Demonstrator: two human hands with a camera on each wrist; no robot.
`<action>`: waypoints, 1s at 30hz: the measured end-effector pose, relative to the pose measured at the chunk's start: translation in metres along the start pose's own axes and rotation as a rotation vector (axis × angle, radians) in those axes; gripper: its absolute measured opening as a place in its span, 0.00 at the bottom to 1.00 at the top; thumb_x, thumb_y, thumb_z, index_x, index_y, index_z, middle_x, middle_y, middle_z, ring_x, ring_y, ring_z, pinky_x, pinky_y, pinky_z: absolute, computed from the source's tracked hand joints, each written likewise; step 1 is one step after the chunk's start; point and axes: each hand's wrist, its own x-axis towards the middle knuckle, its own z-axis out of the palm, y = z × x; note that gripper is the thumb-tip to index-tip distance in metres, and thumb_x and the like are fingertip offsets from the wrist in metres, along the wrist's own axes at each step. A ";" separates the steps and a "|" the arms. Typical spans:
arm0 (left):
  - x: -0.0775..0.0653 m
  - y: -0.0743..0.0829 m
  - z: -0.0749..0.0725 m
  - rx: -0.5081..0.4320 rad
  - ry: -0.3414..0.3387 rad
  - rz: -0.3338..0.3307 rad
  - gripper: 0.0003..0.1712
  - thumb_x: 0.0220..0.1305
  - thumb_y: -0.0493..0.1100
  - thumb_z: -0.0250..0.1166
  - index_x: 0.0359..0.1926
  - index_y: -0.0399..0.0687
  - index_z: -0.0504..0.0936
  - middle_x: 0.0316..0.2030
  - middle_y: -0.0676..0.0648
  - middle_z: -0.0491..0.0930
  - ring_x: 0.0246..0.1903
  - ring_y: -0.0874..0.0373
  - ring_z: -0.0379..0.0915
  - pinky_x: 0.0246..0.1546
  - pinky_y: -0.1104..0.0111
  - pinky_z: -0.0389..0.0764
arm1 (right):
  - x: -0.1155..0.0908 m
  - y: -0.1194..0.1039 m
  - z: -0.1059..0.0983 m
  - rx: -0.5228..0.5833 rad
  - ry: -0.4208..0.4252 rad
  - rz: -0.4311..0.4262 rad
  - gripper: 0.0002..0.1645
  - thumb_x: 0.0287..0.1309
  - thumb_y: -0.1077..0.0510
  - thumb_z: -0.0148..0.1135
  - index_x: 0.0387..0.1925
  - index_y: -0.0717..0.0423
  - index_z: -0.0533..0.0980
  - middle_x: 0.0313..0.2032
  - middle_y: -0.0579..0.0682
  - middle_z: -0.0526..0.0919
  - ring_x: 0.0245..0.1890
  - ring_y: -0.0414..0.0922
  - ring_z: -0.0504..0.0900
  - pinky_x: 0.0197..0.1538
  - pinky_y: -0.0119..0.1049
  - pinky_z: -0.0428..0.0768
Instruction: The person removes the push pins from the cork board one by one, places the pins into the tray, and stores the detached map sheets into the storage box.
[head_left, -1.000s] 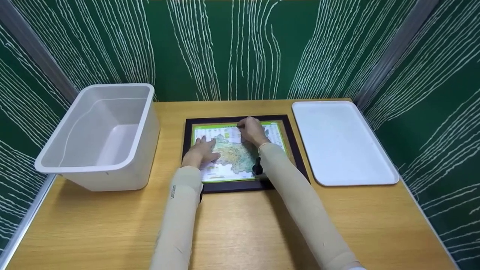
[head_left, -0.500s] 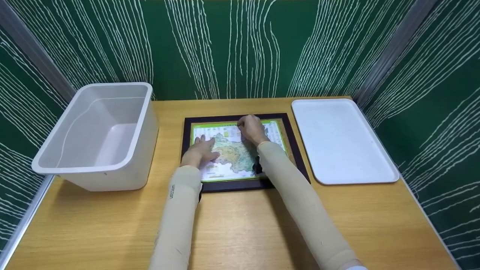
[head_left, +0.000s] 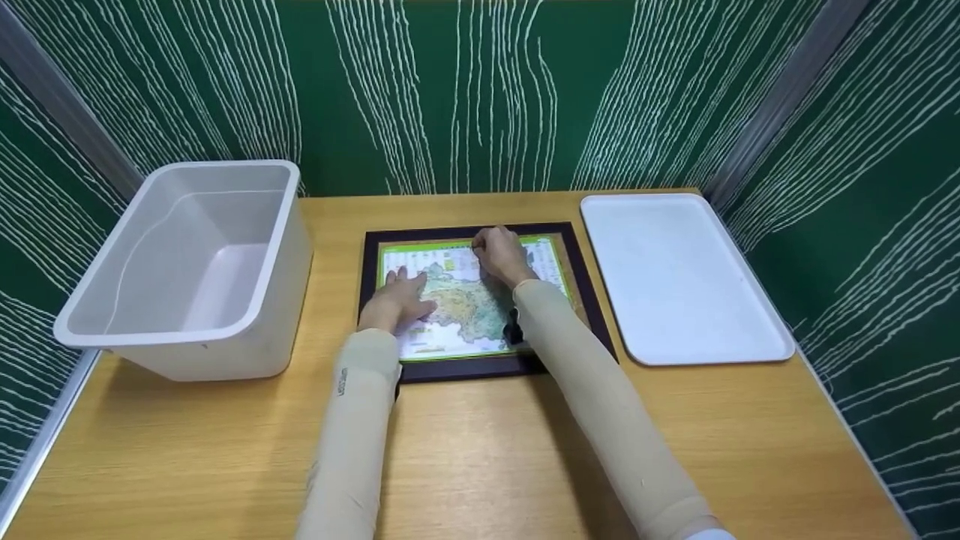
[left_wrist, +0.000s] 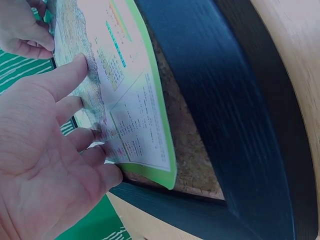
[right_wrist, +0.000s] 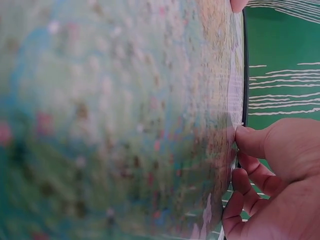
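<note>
Green wall panels [head_left: 337,157] with wavy white lines enclose the back and sides of a wooden table [head_left: 469,457]. On the table's left stands a deep white tub [head_left: 247,354]; on its right lies a shallow white tray [head_left: 675,292], near the frame but apart from it.

Between them lies a dark picture frame [head_left: 465,367], flat on the table. A green-edged map [head_left: 450,307] lies inside it, with brown backing [head_left: 576,283] exposed along the right side.

Two beige sleeves [head_left: 592,390] reach in from the near side; the right one, with a black wrist device [head_left: 513,330], crosses the frame and obstructs the map's lower right.

The left hand [head_left: 394,301] rests on the map's left portion, fingers spread, gripping nothing. The right hand [head_left: 501,255], at the map's top edge, has its fingers curled and pinches a small dark item [head_left: 475,246], too small to identify.
</note>
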 end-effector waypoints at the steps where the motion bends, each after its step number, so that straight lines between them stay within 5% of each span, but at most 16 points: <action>1: 0.000 0.000 0.000 0.004 -0.001 0.001 0.42 0.75 0.53 0.54 0.81 0.48 0.48 0.79 0.33 0.34 0.78 0.37 0.26 0.75 0.44 0.41 | -0.001 0.000 0.000 -0.002 0.001 -0.001 0.12 0.72 0.59 0.59 0.51 0.54 0.84 0.52 0.51 0.82 0.52 0.47 0.78 0.59 0.44 0.77; 16: -0.001 -0.003 0.000 0.028 0.011 0.003 0.42 0.75 0.54 0.54 0.81 0.48 0.49 0.79 0.32 0.35 0.78 0.37 0.27 0.74 0.42 0.44 | -0.003 -0.003 0.003 0.024 0.009 0.007 0.11 0.73 0.58 0.58 0.50 0.53 0.83 0.51 0.51 0.79 0.53 0.47 0.77 0.60 0.45 0.76; 24: -0.003 -0.001 0.002 0.007 0.019 -0.009 0.42 0.75 0.54 0.54 0.81 0.50 0.49 0.79 0.33 0.34 0.78 0.37 0.27 0.74 0.41 0.44 | -0.005 0.000 0.006 -0.031 -0.011 0.009 0.12 0.76 0.55 0.54 0.52 0.51 0.80 0.55 0.51 0.76 0.61 0.54 0.71 0.67 0.62 0.65; 30: -0.002 0.000 0.002 0.009 0.023 0.003 0.41 0.75 0.54 0.54 0.81 0.49 0.49 0.79 0.33 0.34 0.78 0.37 0.27 0.74 0.41 0.42 | -0.007 0.001 0.003 -0.044 -0.013 -0.008 0.11 0.76 0.56 0.53 0.51 0.52 0.79 0.56 0.52 0.75 0.59 0.54 0.70 0.67 0.65 0.63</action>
